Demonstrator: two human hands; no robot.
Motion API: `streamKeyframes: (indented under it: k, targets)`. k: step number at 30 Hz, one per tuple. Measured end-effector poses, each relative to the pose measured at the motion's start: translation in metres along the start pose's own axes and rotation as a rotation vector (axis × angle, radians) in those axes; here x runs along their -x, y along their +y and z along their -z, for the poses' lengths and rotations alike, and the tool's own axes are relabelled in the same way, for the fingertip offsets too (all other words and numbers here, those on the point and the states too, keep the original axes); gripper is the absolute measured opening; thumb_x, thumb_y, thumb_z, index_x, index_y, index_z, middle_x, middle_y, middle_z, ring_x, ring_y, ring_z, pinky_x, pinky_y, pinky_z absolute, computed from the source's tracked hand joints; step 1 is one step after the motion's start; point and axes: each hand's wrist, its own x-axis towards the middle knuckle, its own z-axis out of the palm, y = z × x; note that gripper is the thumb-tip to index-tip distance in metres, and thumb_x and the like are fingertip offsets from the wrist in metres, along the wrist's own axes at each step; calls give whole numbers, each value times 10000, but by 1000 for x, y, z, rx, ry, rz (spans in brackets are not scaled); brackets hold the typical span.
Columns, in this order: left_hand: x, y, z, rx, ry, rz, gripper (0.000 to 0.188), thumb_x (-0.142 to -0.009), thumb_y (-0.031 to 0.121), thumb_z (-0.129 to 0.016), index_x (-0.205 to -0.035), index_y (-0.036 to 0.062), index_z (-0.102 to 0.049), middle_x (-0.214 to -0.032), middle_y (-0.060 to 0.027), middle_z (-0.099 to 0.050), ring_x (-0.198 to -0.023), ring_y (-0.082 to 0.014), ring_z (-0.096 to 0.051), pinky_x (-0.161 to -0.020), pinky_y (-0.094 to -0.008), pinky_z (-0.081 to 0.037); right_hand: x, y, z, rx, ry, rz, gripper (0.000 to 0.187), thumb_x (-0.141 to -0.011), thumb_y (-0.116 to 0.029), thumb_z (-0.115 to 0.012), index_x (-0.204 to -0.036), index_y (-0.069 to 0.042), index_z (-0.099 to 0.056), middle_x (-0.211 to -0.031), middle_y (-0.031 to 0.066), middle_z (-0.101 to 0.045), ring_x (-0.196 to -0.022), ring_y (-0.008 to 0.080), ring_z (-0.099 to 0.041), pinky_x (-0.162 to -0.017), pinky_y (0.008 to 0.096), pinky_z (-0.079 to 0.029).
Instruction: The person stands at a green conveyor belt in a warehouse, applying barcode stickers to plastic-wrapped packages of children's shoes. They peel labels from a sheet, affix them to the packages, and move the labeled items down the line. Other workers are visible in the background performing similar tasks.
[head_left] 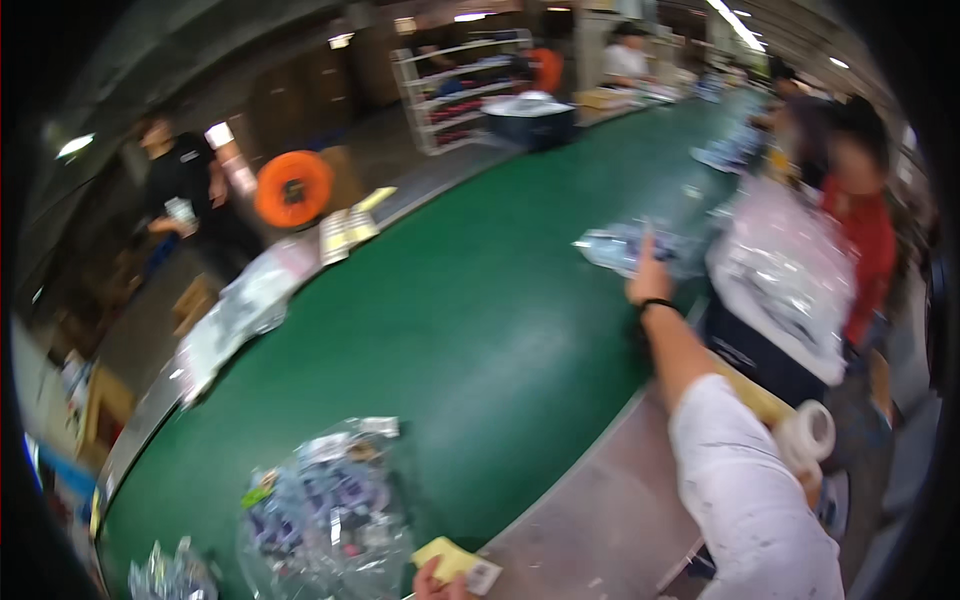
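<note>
Clear packet (606, 248) lies on the green belt (470, 280), just ahead of the nearer right hand (650, 282), long axis roughly crosswise; whether gripped, I cannot tell. Left hand (440, 586), well apart, holds a yellow card (446, 556).

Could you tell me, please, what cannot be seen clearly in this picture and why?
In the head view:
Left hand holding the yellow card: mostly cut off by the lower edge.
Right hand: blurred, so whether it holds the clear packet or only reaches over it is unclear.
Large clear bag: its exact contents are obscured by blur and plastic glare.
Small bag, bottom left: cut off by the lower edge.
</note>
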Motion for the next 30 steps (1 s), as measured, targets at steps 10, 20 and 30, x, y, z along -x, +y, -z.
streamKeyframes:
  k: [10,20,30]
  targets:
    - [-11,-15,-2,318,-235,-23,446,-868,-36,-588,-1285,-36,-429,-1183,-172,-572,-946,-148,-630,-780,-223,-505,28,-28,8,78,-72,949,615,-749,99,-482,-1326,-89,-382,-767,229,-614,-714,428,-605,-634,497,-479]
    - [-5,-22,-5,301,-273,-69,506,-862,-30,-603,-1334,-23,-420,-1228,-193,-555,-936,-163,-642,-798,-238,-510,265,-196,106,-1032,-1169,964,531,-866,-47,-550,-1366,-73,-373,-858,116,-642,-673,180,-612,-647,327,-522]
    - [0,-14,-15,374,-313,-92,474,-846,-73,-586,-1296,-74,-437,-1170,-190,-584,-975,-177,-631,-808,-245,-506,124,-133,11,-1027,-890,154,162,-834,-138,-653,-957,-47,-601,-846,28,-565,-760,119,-546,-622,281,-491]
